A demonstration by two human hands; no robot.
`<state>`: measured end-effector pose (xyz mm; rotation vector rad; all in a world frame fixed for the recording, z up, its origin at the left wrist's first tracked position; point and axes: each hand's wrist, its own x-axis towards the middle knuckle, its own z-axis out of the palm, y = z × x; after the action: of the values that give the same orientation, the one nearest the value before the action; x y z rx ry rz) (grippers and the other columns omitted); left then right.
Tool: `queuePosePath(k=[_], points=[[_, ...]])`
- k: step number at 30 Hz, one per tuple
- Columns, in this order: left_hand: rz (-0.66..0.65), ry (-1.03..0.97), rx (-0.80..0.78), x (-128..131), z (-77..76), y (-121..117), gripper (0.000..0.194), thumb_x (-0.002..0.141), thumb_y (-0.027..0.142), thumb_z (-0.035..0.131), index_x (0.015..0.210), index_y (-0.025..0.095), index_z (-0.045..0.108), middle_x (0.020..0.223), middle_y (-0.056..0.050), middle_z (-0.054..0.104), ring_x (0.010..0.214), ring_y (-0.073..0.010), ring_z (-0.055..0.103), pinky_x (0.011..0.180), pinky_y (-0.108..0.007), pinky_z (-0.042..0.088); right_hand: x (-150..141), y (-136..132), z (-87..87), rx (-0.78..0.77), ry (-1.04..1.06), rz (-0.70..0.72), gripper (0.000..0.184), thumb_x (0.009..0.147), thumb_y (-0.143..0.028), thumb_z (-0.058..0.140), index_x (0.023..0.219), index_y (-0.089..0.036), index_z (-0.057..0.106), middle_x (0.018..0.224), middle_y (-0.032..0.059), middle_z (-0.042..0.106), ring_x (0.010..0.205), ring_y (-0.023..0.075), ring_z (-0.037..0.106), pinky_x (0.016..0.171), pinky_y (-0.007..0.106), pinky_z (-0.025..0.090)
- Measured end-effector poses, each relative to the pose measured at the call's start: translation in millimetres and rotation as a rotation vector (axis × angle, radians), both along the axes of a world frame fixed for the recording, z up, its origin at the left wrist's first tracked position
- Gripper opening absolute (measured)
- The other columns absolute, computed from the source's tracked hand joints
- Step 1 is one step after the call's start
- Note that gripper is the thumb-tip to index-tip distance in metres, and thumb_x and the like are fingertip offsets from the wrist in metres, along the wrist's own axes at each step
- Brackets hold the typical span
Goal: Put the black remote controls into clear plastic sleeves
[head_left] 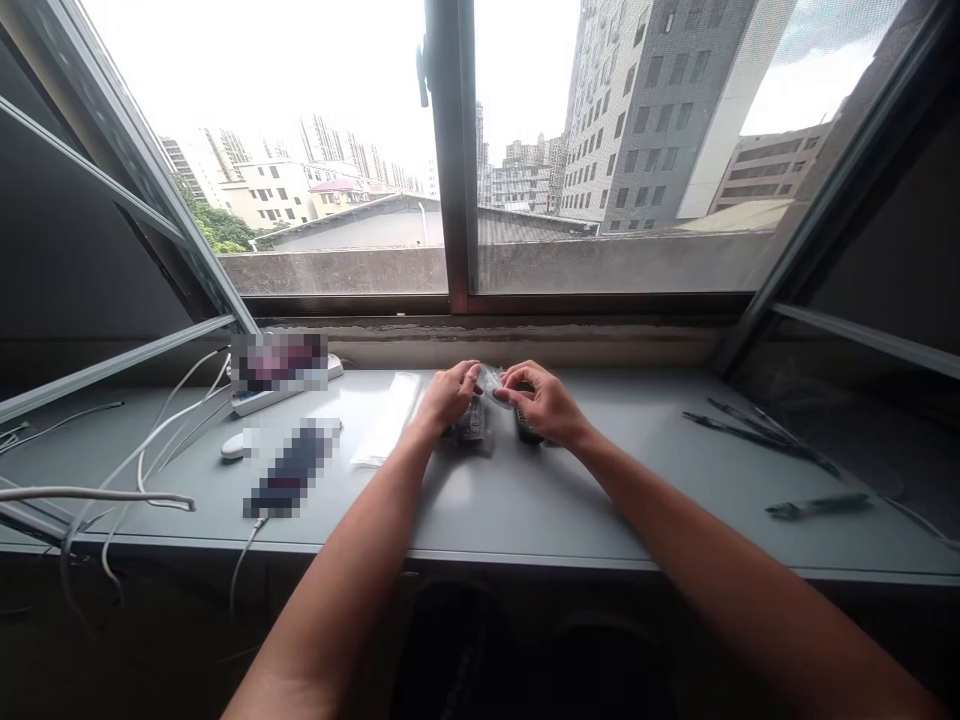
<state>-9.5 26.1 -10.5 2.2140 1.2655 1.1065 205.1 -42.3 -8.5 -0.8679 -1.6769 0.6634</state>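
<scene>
A small clear plastic bag (490,381) is stretched between my two hands above the table. My left hand (448,396) pinches its left side, fingers closed. On the other side, the thumb and fingertips of my right hand (547,404) are closed on the bag near a small dark spot; what that spot is I cannot make out. Below my left hand lies a dark item in clear plastic wrap (471,425), partly covered by the hand. A second dark object (528,430) sits under my right hand, mostly hidden, its kind unclear.
White flat sheets or bags (386,420) lie left of my left hand. Further left are a white power strip (289,385), a white mouse-like object (237,446), a blurred-out dark device (292,470) and loose cables (142,440). Dark cables (765,430) rest at right. A window stands behind.
</scene>
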Motion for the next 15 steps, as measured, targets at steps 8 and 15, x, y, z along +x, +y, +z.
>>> queuePosePath(k=[8,15], points=[[-0.103,-0.645,-0.292,-1.0,-3.1,16.0,0.098,0.088,0.043,0.088,0.168,0.015,0.039,0.102,-0.009,0.078,0.075,-0.0183,0.069,0.069,-0.029,0.053,-6.0,-5.2,-2.2,-0.029,-0.007,0.184,0.035,0.084,-0.049,0.093,0.088,-0.02,0.074,0.16,0.0135,0.051,0.153,0.0349,0.05,0.117,0.048,0.056],[-0.382,-0.782,-0.486,2.8,10.9,-2.6,0.066,0.075,0.043,0.098,0.129,0.018,0.07,0.108,-0.008,0.076,0.077,-0.015,0.068,0.069,-0.027,0.053,-8.3,-6.2,4.8,-0.52,0.401,0.234,0.074,0.088,-0.046,0.091,0.148,-0.024,0.054,0.137,0.0157,0.073,0.106,0.0301,0.08,0.077,0.042,0.072]])
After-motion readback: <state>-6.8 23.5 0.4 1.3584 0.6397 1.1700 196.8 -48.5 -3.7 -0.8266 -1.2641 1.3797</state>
